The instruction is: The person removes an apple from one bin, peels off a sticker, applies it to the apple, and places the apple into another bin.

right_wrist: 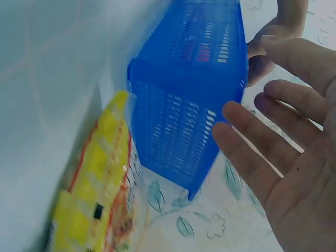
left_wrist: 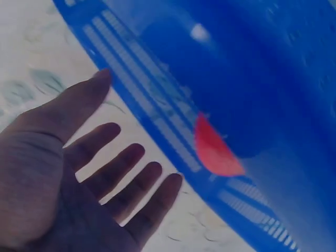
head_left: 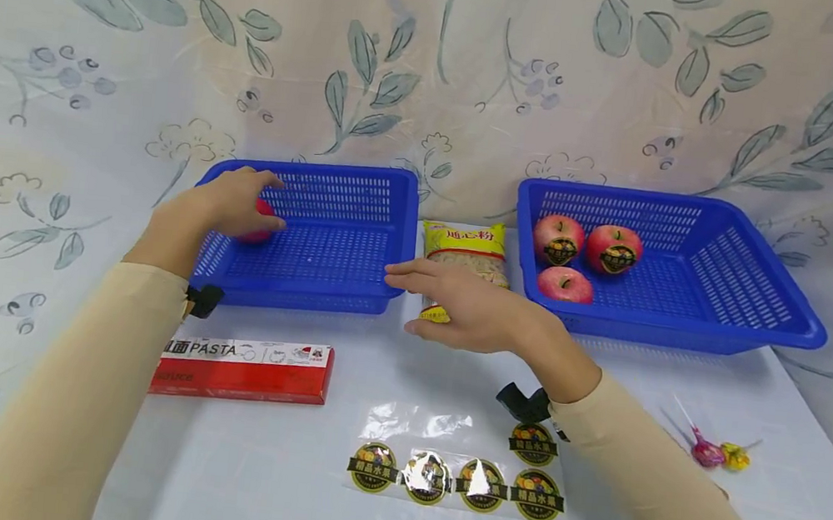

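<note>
My left hand (head_left: 229,202) reaches over the left end of a blue plastic basket (head_left: 322,298). Below its fingers lies a red, round thing (head_left: 256,236), partly covered by the hand. In the left wrist view, the fingers are spread and apart from this red thing (left_wrist: 214,149). My right hand (head_left: 468,307), its fingers extended, hovers by the same basket's right end and over a yellow-topped bag of pasta (head_left: 467,240). Whether those fingertips touch the basket rim I cannot tell. The right wrist view shows the hand (right_wrist: 307,189) holding nothing.
A second blue basket (head_left: 692,291) at the right holds three apples (head_left: 566,284), two with visible black-and-gold stickers. A red pasta box (head_left: 247,378) lies at front left. A clear sticker sheet (head_left: 437,434) sits at front centre, and two lollipops (head_left: 708,451) at the right.
</note>
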Demonstrator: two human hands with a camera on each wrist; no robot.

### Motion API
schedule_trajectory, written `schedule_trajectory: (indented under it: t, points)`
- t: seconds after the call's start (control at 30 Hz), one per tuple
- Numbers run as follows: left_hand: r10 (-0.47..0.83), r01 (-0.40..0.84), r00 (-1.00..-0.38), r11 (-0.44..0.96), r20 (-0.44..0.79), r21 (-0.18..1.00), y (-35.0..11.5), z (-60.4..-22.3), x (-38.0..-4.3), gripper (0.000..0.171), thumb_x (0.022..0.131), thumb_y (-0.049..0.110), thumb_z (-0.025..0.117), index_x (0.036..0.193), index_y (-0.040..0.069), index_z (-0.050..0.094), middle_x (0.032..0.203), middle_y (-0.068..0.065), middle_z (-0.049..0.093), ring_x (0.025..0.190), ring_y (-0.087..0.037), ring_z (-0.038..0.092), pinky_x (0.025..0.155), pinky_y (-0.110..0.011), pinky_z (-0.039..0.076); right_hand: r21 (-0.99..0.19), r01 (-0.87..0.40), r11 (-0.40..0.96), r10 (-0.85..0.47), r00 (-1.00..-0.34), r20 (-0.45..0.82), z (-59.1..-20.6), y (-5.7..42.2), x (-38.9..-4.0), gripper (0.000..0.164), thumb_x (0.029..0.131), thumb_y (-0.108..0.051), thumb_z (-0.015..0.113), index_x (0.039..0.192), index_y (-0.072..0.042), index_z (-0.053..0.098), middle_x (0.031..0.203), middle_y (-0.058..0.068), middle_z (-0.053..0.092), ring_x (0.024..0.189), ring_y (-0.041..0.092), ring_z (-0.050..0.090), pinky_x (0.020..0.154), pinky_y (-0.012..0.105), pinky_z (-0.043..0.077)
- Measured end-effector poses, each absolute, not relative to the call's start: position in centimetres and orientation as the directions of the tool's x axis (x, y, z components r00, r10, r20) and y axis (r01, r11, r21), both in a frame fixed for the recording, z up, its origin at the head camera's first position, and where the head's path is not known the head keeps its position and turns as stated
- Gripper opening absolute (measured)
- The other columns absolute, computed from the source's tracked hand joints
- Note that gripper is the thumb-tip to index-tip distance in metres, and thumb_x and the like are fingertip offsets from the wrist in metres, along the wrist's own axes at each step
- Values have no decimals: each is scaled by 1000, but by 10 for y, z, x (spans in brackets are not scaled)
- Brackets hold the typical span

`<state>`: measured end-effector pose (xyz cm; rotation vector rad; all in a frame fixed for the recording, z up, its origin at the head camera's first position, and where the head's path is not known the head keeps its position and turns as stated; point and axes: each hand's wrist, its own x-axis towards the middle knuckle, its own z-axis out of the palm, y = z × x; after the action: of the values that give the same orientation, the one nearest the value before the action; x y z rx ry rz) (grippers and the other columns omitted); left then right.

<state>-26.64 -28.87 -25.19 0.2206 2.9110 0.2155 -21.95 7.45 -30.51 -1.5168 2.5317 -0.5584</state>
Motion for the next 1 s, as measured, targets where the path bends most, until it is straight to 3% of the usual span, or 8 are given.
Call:
schedule_trajectory:
  t: [0.33, 0.6, 1.0]
  points:
    - [59, 1, -931, 988, -362, 157, -328, -263, -283, 91, 85, 19, 82, 157, 0, 30, 152, -39, 32, 134, -63, 34, 102, -78, 37, -400, -822, 404, -899, -439, -6, -317, 74, -216, 65, 103, -27, 62, 160, -13, 35, 170, 0, 26, 156, 20, 26, 124, 40, 29]
    - [127, 20, -886, 971, -445, 238, -339, -243, -302, 88, 91, 26, 77, 157, -3, 26, 156, -38, 28, 133, -64, 37, 103, -75, 38, -430, -815, 388, -898, -439, 21, -318, 76, -222, 58, 105, -26, 60, 157, -10, 41, 166, 4, 35, 155, 20, 28, 124, 41, 29]
    - [70, -124, -813, 949, -578, 290, -344, -264, -326, 89, 96, 11, 69, 163, 5, 12, 150, -47, 10, 127, -69, 39, 100, -71, 45, -463, -795, 392, -898, -440, -5, -317, 75, -227, 56, 105, -26, 60, 156, -8, 43, 166, 0, 34, 155, 18, 27, 123, 39, 30]
